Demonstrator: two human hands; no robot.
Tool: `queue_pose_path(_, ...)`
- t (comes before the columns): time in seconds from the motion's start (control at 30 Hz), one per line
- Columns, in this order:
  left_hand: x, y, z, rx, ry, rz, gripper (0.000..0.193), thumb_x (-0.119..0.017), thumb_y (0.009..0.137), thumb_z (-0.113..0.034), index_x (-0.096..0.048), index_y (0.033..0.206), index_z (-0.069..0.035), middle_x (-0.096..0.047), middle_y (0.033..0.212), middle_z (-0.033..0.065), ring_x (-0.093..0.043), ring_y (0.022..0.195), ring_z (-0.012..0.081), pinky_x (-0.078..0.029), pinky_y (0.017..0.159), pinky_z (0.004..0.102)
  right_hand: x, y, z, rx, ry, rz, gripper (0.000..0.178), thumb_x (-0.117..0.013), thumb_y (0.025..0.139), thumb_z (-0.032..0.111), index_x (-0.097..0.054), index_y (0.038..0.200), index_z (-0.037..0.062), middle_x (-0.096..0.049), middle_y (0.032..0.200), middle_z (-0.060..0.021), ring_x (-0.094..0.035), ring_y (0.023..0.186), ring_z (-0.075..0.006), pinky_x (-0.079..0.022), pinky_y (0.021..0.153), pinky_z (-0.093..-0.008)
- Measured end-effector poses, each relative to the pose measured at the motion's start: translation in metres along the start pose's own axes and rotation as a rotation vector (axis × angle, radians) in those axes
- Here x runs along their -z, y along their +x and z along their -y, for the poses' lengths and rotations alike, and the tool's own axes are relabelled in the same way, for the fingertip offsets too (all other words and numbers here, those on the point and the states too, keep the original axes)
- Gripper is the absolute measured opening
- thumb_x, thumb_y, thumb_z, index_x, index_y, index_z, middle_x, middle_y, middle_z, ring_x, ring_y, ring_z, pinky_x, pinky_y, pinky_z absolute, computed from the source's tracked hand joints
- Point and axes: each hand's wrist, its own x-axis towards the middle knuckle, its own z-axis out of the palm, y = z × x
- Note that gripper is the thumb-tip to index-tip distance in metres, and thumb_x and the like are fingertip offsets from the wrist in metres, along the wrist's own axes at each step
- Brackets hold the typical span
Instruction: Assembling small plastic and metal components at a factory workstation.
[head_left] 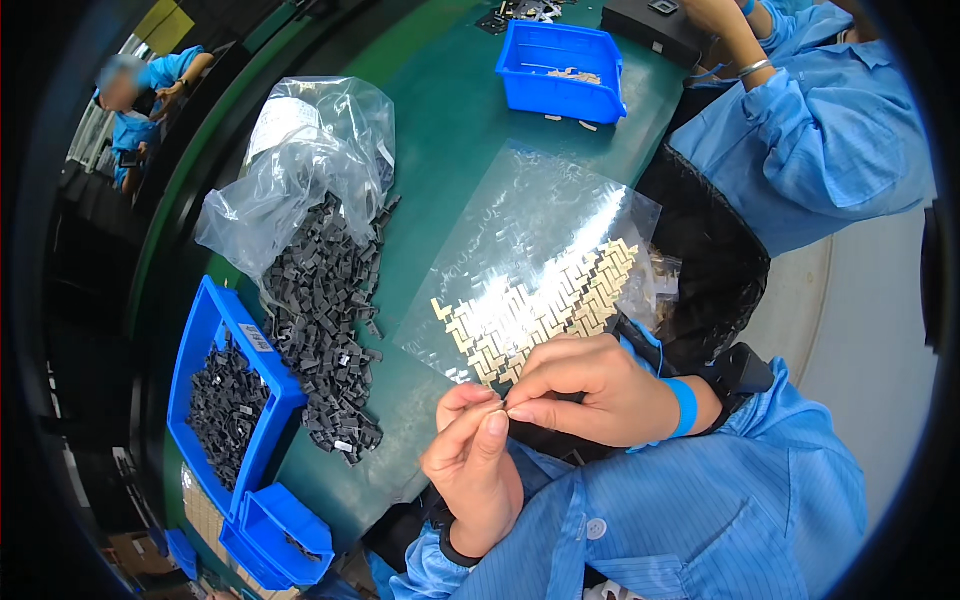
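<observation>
My two hands meet low in the middle of the frame. My left hand [474,465] comes up from the bottom, and my right hand [590,392], with a stretchy blue band [684,408] on its wrist, comes in from the right. Their fingertips nearly touch, and both hands pinch a tiny dark piece [504,403] between them. My fingers hide most of it, so I cannot tell its shape. Just above my hands, a thin clear plastic sheet [505,215] lies on the shiny green table [440,130]. Rows of flat, gold, bent pieces [490,335] are on its lower part. Left of the sheet is a big heap of small dark grey plastic pieces [325,310], spilling from a crinkly clear plastic bag [330,125]. At the lower left, a long blue plastic tray [284,388] holds many small black bits [228,405]. A smaller blue plastic bin [245,545] sits just below it. Near the top, a blue plastic box [550,98] has some pale bits [573,76] inside. A person in a light blue shirt [800,150] is at the upper right.
</observation>
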Motion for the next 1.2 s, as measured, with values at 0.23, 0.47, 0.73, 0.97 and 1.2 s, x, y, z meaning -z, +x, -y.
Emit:
queue_pose_path(0.23, 0.001, -0.001, 0.002, 0.096, -0.106, 0.048, 0.013, -0.063, 0.079, -0.002, -0.066, 0.091, 0.003, -0.051, 0.105, 0.0118, -0.048, 0.097, 0.0176, -0.037, 0.086, 0.0287, 0.000, -0.001, 0.003, -0.025, -0.008, -0.034, 0.006, -0.066, 0.075, 0.005, -0.063, 0.081, 0.0035, -0.060, 0.071, -0.0056, -0.055, 0.063, -0.0171, -0.041, 0.065, -0.0287)
queue_pose_path(0.47, -0.001, 0.002, -0.002, 0.396, -0.367, 0.098, 0.013, -0.058, 0.083, -0.004, -0.064, 0.092, 0.003, -0.051, 0.106, 0.0116, -0.048, 0.098, 0.0185, -0.038, 0.087, 0.0308, 0.004, -0.002, 0.001, 0.021, -0.016, -0.075, 0.007, -0.064, 0.070, 0.001, -0.061, 0.076, 0.0025, -0.058, 0.069, -0.0057, -0.054, 0.060, -0.0162, -0.041, 0.062, -0.0279)
queue_pose_path(0.73, 0.013, 0.010, -0.016, -0.253, 0.407, -0.005, 0.013, -0.061, 0.081, -0.008, -0.061, 0.088, 0.003, -0.051, 0.096, 0.0129, -0.050, 0.084, 0.0174, -0.042, 0.074, 0.0294, 0.127, -0.024, 0.007, -0.128, -0.903, -0.085, 0.005, -0.055, 0.065, 0.006, -0.053, 0.062, 0.0015, -0.048, 0.059, -0.0121, -0.051, 0.053, -0.0270, -0.038, 0.048, -0.0349)
queue_pose_path(0.97, 0.029, 0.010, -0.031, -1.098, 1.247, 0.285, 0.022, -0.069, 0.067, -0.005, -0.065, 0.087, -0.011, -0.051, 0.082, 0.0015, -0.051, 0.075, 0.0177, -0.038, 0.071, 0.0331, 0.127, -0.029, -0.004, -0.079, -1.076, -0.330, 0.004, -0.059, 0.070, 0.002, -0.057, 0.074, 0.0026, -0.053, 0.068, -0.0099, -0.053, 0.061, -0.0242, -0.041, 0.053, -0.0319)
queue_pose_path(1.2, 0.025, 0.003, -0.028, -1.314, 1.391, 0.358, 0.021, -0.074, 0.064, -0.012, -0.068, 0.083, -0.017, -0.049, 0.079, -0.0046, -0.049, 0.077, 0.0100, -0.034, 0.086, 0.0331, 0.029, -0.006, 0.005, -0.196, 0.292, 0.140, 0.013, -0.061, 0.083, 0.013, -0.059, 0.084, 0.0001, -0.055, 0.082, -0.0054, -0.051, 0.069, -0.0107, -0.042, 0.062, -0.0243)
